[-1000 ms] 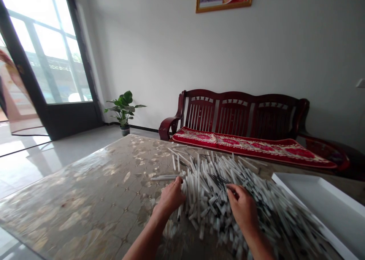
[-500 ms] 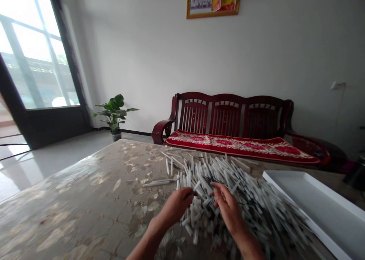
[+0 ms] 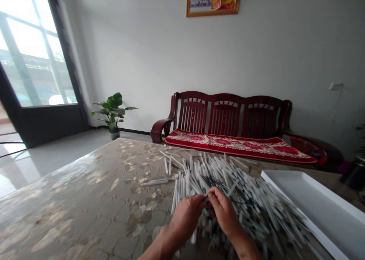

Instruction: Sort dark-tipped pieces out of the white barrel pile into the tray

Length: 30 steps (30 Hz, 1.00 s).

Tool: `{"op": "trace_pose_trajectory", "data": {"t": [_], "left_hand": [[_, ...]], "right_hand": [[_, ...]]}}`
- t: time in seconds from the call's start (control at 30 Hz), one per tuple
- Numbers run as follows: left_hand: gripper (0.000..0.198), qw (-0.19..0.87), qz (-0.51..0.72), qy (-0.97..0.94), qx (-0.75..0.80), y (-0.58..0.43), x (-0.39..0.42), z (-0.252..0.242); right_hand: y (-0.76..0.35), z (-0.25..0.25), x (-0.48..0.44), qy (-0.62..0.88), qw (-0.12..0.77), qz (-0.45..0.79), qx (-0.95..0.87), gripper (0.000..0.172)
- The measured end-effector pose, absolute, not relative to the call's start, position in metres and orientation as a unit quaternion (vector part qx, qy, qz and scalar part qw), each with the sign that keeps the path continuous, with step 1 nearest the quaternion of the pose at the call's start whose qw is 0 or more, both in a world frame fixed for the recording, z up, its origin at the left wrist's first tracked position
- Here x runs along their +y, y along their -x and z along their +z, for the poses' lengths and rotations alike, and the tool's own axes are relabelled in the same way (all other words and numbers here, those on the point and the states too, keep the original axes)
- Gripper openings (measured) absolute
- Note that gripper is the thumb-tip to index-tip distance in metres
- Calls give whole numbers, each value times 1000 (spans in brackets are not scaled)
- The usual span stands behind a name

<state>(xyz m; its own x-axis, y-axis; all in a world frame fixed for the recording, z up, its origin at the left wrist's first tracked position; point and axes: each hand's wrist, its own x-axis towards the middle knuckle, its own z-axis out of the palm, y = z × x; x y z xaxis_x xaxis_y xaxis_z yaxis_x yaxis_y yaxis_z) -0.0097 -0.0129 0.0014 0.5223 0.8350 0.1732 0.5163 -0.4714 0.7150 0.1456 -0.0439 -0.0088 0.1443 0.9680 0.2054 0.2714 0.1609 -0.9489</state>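
Observation:
A large heap of thin white and translucent sticks (image 3: 219, 168), with dark slender pieces among them, lies on the table. Above its near side my left hand (image 3: 188, 216) and my right hand (image 3: 225, 212) meet at the fingertips. The fingers of both are closed in a pinch. Whatever lies between them is hidden or too small to make out. A few loose sticks (image 3: 158, 182) rest left of the heap.
The table (image 3: 85, 199) has a patterned cover. At the right stands a shallow white tray (image 3: 322, 199). Behind the table is a dark red wooden bench (image 3: 225, 111) with a red floral cushion (image 3: 239, 145). A potted plant (image 3: 114, 109) stands on the floor at left.
My hands were apart over the heap, the right one with its fingers partly spread. Now they have come together, with the right fingers closed against the left fingertips.

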Motion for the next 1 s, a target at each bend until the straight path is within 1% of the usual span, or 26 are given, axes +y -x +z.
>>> {"op": "trace_pose_trajectory", "data": {"t": [0.03, 0.1, 0.17, 0.2, 0.23, 0.3, 0.4, 0.53, 0.6, 0.7, 0.83, 1.0], "left_hand": [[25, 356, 268, -801, 401, 10, -11, 0], [29, 491, 284, -730, 380, 10, -8, -2], [31, 631, 317, -609, 362, 11, -3, 0], [30, 684, 345, -538, 351, 11, 0, 2], [27, 724, 379, -468, 336, 12, 2, 5], [18, 768, 448, -341, 305, 14, 8, 11], [6, 779, 513, -207, 296, 16, 14, 17], [8, 767, 548, -159, 294, 16, 16, 17], [9, 758, 561, -157, 293, 14, 15, 14], [9, 755, 568, -166, 283, 10, 13, 10], [9, 753, 573, -178, 270, 6, 9, 6], [16, 737, 586, -191, 278, 5, 8, 6]], "right_hand": [[-149, -8, -43, 548, 520, 353, -552, 36], [-156, -5, -42, 552, 528, 363, -534, 34], [-164, -2, -42, 575, 526, 330, -532, 32], [-168, 0, -42, 589, 519, 301, -542, 30], [-170, 0, -42, 601, 508, 267, -556, 28], [-173, 1, -42, 619, 470, 203, -595, 25], [-174, 2, -44, 622, 421, 124, -648, 24], [-171, 5, -46, 624, 423, 63, -654, 29], [-167, 7, -48, 637, 424, 93, -637, 36], [-159, 8, -49, 645, 409, 182, -619, 46], [-152, 3, -49, 630, 425, 239, -605, 47], [-149, -6, -45, 612, 442, 338, -563, 52]]}}
